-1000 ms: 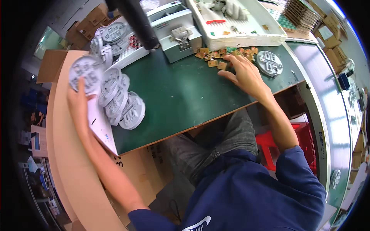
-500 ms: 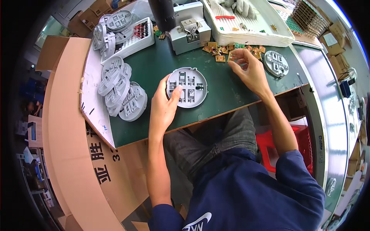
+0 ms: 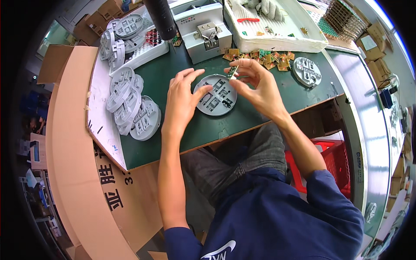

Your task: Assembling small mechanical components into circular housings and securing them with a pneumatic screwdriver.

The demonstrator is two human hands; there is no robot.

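A round grey plastic housing [image 3: 216, 99] with square cut-outs and slots lies on the green table in front of me. At its left edge is my left hand [image 3: 181, 99], fingers spread, with the thumb over the rim and nothing gripped. My right hand [image 3: 261, 90] pinches a small circuit board [image 3: 233, 72] between thumb and fingers, just above the housing's upper right rim. Behind that hand lies a loose pile of small yellow and green circuit boards [image 3: 271, 60]. A similar grey housing [image 3: 307, 71] rests farther right, with dark parts in it.
Several grey housings [image 3: 125, 99] are stacked at the left, with more [image 3: 129, 27] on a white tray [image 3: 145, 56] behind. A metal machine [image 3: 208, 37] stands at the back beside a dark cylinder [image 3: 161, 19]. A white foam tray [image 3: 281, 44] holds a red tool [image 3: 248, 20] and gloves [image 3: 272, 9].
My right hand has come left from the pile with a circuit board. The housing has turned and shifted slightly right, and my left hand has loosened from it, its fingers spreading.
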